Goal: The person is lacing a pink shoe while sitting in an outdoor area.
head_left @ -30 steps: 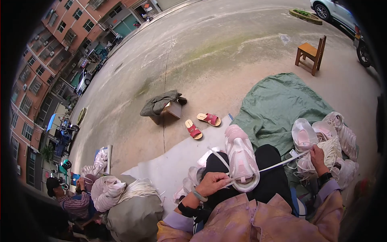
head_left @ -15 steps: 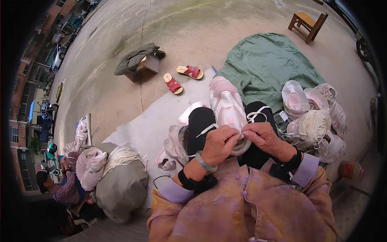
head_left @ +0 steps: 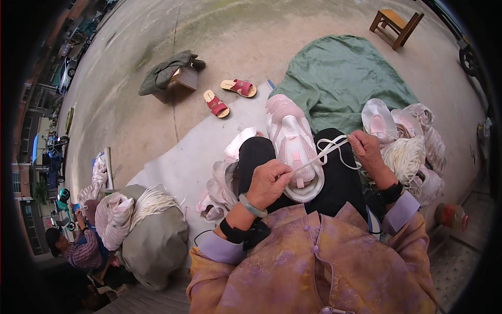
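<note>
A pink and white sneaker lies across my lap between my knees, toe pointing away. My left hand is closed on one end of a white shoelace just left of the shoe's heel. My right hand pinches the other part of the lace to the right of the shoe, and the lace stretches taut between both hands with a loop hanging near the right one. A green bangle and a dark wrist strap sit on my left arm.
A heap of pink sneakers and white laces lies right of my knee, more shoes on my left. Ahead are a green tarp, red sandals, a draped box, a wooden stool. A seated person and stuffed sacks are at left.
My hands were close together over the shoe; now they have drawn apart, pulling the lace tight across it. The view has also tilted down toward my lap.
</note>
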The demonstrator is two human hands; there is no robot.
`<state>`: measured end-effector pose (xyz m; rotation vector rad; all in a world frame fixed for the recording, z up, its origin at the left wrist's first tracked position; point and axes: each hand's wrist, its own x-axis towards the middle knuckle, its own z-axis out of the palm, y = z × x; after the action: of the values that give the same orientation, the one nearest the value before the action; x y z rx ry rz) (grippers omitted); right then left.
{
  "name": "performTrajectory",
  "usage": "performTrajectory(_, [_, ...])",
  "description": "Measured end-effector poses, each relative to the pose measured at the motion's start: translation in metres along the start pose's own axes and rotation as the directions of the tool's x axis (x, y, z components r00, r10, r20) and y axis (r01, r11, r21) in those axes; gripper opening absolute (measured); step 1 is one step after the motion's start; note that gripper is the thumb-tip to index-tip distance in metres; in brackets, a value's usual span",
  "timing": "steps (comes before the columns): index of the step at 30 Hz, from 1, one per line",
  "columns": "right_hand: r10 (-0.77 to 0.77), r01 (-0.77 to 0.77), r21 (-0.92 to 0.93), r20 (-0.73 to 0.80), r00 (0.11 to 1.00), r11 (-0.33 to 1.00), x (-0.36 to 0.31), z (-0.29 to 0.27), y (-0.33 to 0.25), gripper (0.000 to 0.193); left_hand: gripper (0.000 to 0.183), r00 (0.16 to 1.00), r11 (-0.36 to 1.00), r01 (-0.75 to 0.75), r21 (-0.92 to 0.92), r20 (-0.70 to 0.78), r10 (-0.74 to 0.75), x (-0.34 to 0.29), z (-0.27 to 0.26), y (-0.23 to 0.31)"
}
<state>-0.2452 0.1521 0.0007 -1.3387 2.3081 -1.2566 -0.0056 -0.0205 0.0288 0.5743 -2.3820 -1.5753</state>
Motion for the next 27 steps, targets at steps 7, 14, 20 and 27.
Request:
performTrajectory(7, [-0.224,0.253,-0.449,0.116,0.968,0.857,0.004,0.021,-0.041,0.022,0.007,0.993,0.973,-0.072,0.217,-0.072,0.09,-0.004,0.006,-0.002])
performTrajectory(14, [-0.372,0.424,-0.182,0.264,0.89,0.887,-0.026,0.053,-0.056,0.049,0.006,0.993,0.975,-0.12,0.186,0.017,0.119,-0.004,0.019,-0.014])
performTrajectory(20, [-0.434,0.491,-0.136,0.309,0.846,0.86,-0.035,0.055,-0.036,0.052,0.008,0.996,0.977,-0.093,0.194,0.035,0.088,-0.01,0.034,-0.015])
performTrajectory(27, [-0.457,0.513,-0.115,0.318,0.83,0.851,-0.037,0.054,-0.034,0.051,0.008,0.995,0.967,-0.094,0.236,0.063,0.081,-0.008,0.033,-0.018])
